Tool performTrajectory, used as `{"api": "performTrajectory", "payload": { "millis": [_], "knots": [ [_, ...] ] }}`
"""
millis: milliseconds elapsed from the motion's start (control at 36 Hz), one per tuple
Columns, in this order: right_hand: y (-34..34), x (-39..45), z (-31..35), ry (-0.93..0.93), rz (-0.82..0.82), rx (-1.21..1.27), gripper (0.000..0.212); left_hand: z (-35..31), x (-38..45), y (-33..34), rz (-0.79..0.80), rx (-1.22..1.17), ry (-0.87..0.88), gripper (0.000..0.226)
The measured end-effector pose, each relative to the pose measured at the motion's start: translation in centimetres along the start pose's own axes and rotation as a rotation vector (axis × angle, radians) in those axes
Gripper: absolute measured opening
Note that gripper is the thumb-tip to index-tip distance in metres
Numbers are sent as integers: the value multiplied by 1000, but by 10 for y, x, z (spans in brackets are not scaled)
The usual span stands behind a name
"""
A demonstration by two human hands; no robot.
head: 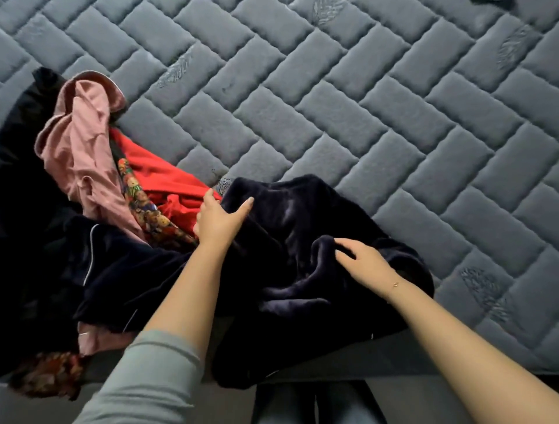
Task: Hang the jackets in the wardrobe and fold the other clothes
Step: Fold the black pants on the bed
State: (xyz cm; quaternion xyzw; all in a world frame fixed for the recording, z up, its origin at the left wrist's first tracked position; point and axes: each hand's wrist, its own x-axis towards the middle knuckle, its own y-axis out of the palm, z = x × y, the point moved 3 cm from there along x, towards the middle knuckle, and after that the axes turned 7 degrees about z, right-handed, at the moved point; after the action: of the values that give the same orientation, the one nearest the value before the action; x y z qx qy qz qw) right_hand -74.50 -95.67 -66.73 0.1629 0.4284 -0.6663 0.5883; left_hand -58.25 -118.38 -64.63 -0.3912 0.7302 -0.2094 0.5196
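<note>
A dark navy plush garment (290,230) lies crumpled at the near edge of the grey quilted mattress (363,106), partly hanging over it. My left hand (216,219) holds its left edge, thumb laid on top and fingers tucked at the edge beside the red cloth. My right hand (361,261) has its fingers curled into a raised fold near the garment's middle. To the left sits a pile with a pink garment (81,151), a red garment (160,178), a colourful patterned cloth (145,205) and a dark piece with white piping (99,260).
More black clothing (24,181) fills the far left. A floral cloth (45,375) hangs over the mattress edge at lower left. My legs (317,402) stand against the bed. A dark item (490,2) shows at the top right edge.
</note>
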Motion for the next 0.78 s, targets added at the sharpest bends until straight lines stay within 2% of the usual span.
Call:
{"api": "performTrajectory", "payload": {
  "millis": [28,83,139,167,222,278,333,389,417,472,528,583,639,694,778],
  "knots": [
    [5,3,0,34,27,9,36,1,9,4,99,-19,-5,86],
    [9,6,0,98,33,35,33,-5,19,8,196,-112,92,61],
    [9,5,0,138,67,90,20,-14,13,9,228,-338,200,28],
    [7,5,0,144,115,123,16,-17,6,10,265,-461,222,20],
    [4,1,4,155,254,131,19,-20,-11,11,378,-651,265,16],
    [-5,-3,11,157,301,136,24,-18,-32,15,505,-690,337,15],
    [-17,-4,18,133,202,199,24,-8,-52,24,602,-661,377,16],
    [-30,-6,26,63,19,278,16,5,-69,33,668,-626,392,17],
    [-37,-8,31,1,-69,258,24,12,-77,37,697,-596,407,20],
    [-48,-13,47,-184,-153,165,55,23,-91,41,747,-542,435,23],
    [-54,-14,64,-366,-119,62,78,31,-103,40,756,-538,424,20],
    [-50,-10,78,-490,20,-68,85,38,-113,37,720,-559,400,20],
    [-34,-5,85,-552,188,-285,79,41,-120,32,670,-558,390,22],
    [-19,-4,80,-497,330,-489,66,42,-127,26,617,-565,389,23],
    [-16,-9,62,-422,394,-571,52,34,-138,15,507,-594,395,25]
  ]
}}
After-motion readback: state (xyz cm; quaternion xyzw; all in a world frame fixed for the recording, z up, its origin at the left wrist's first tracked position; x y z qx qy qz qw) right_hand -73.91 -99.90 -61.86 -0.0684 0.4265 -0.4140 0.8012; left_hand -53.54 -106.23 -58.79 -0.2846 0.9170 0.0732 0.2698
